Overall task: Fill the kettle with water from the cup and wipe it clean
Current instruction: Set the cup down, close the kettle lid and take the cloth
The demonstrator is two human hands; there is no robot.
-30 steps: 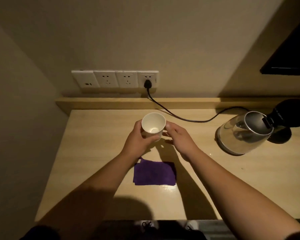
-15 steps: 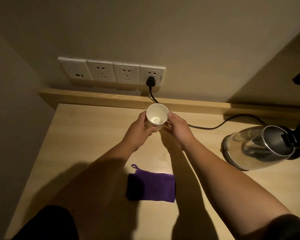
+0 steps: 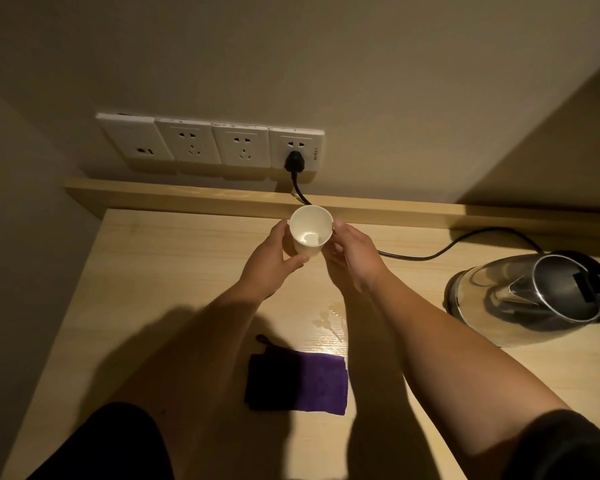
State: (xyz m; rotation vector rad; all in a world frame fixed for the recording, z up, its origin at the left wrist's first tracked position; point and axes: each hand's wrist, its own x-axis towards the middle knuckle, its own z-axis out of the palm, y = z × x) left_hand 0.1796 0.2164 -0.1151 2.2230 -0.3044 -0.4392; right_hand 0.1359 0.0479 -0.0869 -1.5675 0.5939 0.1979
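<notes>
Head view. A white paper cup [image 3: 310, 234] is held upright above the wooden desk [image 3: 160, 271], to the left of the glass electric kettle [image 3: 534, 299] and well apart from it. The left hand [image 3: 274, 261] curls round the cup's left wall, thumb under its lower edge; the right hand [image 3: 352, 252] grips the opposite wall with curled fingers. A little water appears to lie in the cup's bottom, though the depth cannot be judged. The kettle stands with its lid [image 3: 568, 289] raised, mouth exposed, its black cord [image 3: 430, 252] running leftward and up to the wall socket [image 3: 297, 148]. A folded purple cloth [image 3: 312, 386] lies left of the kettle and nearer the viewer; a small wet patch [image 3: 329, 320] glistens between cloth and cup.

Handling, as judgement: the cup is light and thin-walled, so it will likely buckle under a hard squeeze; hold it mid-wall, gently. The cloth is soft and limp, taken anywhere. The kettle is probably smooth and slippery when wet, best lifted by its handle.
</notes>
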